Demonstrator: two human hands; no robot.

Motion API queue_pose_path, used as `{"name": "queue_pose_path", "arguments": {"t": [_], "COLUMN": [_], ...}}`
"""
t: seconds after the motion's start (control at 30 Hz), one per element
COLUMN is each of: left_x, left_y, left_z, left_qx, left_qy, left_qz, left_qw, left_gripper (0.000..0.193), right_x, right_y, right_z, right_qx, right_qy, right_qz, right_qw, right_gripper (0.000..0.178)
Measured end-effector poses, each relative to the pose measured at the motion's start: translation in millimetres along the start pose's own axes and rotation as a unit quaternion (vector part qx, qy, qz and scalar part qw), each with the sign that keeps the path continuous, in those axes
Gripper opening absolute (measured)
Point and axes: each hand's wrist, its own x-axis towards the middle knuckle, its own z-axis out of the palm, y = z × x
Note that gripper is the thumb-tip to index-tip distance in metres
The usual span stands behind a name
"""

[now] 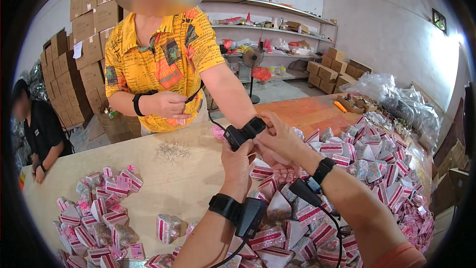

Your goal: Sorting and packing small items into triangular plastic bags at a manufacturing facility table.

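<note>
Across the table stands a person in a yellow printed shirt [163, 54], one forearm [233, 94] stretched toward me. A black strap-on wrist device [240, 134] with a cable sits on that wrist. My left hand [237, 161] holds the device from below, thumb against its body. Around the far side of the same wrist, my right hand [282, 136] has its fingers bent at the device's strap; the fingertips are partly hidden. The person's open hand [285, 171] hangs palm up beneath my right hand. Both my wrists wear black cabled devices [250, 216].
Many small clear packets with pink-and-white labels [277, 206] heap on the right; a smaller pile [99, 213] lies left on the wooden table [163, 178]. Thin wire bits [173, 153] lie mid-table. Another person [42, 129] is far left. Cartons [94, 20], shelves and a fan [253, 57] stand behind.
</note>
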Motion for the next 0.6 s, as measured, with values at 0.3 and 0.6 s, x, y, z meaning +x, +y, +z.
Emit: {"name": "queue_pose_path", "arguments": {"t": [0.3,0.6], "left_x": [5,3], "left_y": [-1,-1], "left_z": [-4,-15], "left_qx": [0.015,-0.071], "left_qy": [-0.029,-0.057], "left_qz": [0.007,-0.064], "left_qw": [0.999,0.994], "left_gripper": [0.021,0.029], "right_x": [13,-11], "right_y": [-20,-28], "right_z": [-3,-5], "right_qx": [-0.139,-0.24], "right_qy": [-0.007,0.078], "right_qz": [0.063,-0.048], "right_qw": [0.988,0.966], "right_gripper": [0.04,0.037]}}
